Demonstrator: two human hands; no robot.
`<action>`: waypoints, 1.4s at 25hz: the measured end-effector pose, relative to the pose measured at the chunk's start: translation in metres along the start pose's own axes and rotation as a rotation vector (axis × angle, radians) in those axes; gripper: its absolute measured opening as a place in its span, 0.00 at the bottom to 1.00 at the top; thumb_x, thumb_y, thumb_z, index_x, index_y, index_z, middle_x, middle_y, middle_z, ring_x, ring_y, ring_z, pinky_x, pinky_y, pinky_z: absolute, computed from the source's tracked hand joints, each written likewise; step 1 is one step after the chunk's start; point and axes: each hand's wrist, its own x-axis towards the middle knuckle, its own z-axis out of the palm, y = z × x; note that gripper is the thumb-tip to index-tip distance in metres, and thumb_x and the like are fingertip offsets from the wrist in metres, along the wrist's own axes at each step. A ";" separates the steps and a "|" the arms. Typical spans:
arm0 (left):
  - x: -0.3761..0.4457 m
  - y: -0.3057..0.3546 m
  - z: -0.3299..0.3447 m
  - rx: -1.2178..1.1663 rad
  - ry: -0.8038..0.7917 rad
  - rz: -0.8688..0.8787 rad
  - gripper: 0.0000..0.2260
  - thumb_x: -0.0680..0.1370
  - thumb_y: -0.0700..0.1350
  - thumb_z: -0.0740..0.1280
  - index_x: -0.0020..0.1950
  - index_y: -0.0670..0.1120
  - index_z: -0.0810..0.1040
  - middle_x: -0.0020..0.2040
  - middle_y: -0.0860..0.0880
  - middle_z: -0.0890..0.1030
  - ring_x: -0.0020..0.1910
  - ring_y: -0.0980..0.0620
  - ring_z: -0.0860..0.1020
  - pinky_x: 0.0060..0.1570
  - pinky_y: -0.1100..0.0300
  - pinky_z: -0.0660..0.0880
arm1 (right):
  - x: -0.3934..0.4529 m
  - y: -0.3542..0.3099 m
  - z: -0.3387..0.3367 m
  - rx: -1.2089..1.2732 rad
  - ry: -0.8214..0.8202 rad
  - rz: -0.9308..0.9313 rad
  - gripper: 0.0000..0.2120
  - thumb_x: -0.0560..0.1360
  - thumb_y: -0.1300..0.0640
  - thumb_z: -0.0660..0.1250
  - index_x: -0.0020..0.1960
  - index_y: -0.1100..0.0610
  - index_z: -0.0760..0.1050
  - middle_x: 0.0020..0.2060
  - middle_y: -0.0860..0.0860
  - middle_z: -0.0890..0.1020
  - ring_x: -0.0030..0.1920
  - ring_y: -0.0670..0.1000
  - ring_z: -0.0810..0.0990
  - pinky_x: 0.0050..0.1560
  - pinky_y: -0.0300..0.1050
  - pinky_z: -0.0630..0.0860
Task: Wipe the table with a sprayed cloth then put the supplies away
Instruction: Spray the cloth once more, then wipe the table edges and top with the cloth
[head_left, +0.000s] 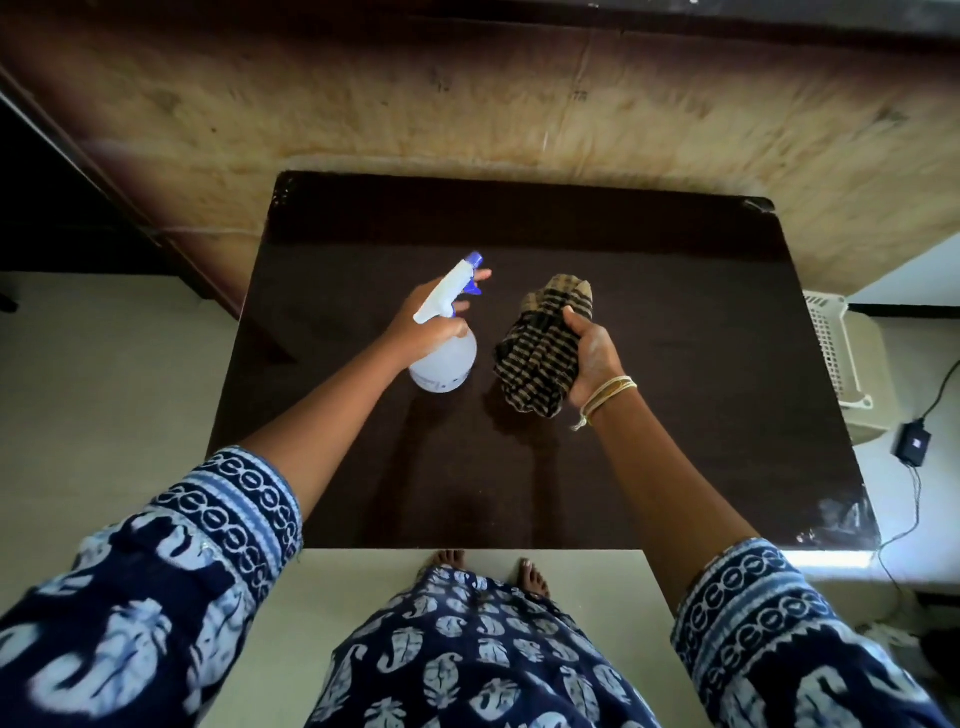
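While the left hand (422, 325) grips the neck of the spray bottle (445, 358) with fingers reaching for the blue trigger, the right hand (595, 353) clutches the bunched checked cloth (540, 353) just beside it – both held above the middle of the dark table (675, 415), nozzle angled away, probably so the cloth can be wetted before wiping – a white basket (831, 353) waits at the right edge

Dim, wide-angle view bowed at the edges; daylight glares on the bench (841, 525) near-right corner, its far side shadowed.
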 end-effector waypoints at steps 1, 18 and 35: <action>0.006 -0.004 0.002 -0.005 0.043 -0.007 0.30 0.72 0.37 0.69 0.70 0.60 0.70 0.66 0.54 0.75 0.61 0.56 0.76 0.63 0.52 0.74 | 0.002 -0.002 0.000 -0.006 0.014 -0.002 0.22 0.79 0.48 0.61 0.66 0.62 0.74 0.60 0.62 0.80 0.62 0.62 0.78 0.60 0.57 0.76; -0.092 -0.069 0.025 0.033 0.325 -0.144 0.47 0.71 0.50 0.76 0.79 0.54 0.47 0.75 0.45 0.65 0.74 0.51 0.64 0.66 0.58 0.63 | -0.047 0.077 -0.006 -0.129 0.147 -0.025 0.18 0.79 0.54 0.62 0.66 0.60 0.73 0.58 0.60 0.81 0.57 0.61 0.81 0.60 0.58 0.77; -0.266 -0.173 -0.003 0.693 0.250 0.092 0.15 0.77 0.43 0.67 0.64 0.45 0.77 0.67 0.44 0.74 0.68 0.45 0.72 0.68 0.40 0.61 | -0.084 0.237 -0.100 -1.835 0.426 -0.721 0.29 0.77 0.42 0.51 0.77 0.48 0.60 0.77 0.54 0.60 0.77 0.59 0.56 0.74 0.57 0.58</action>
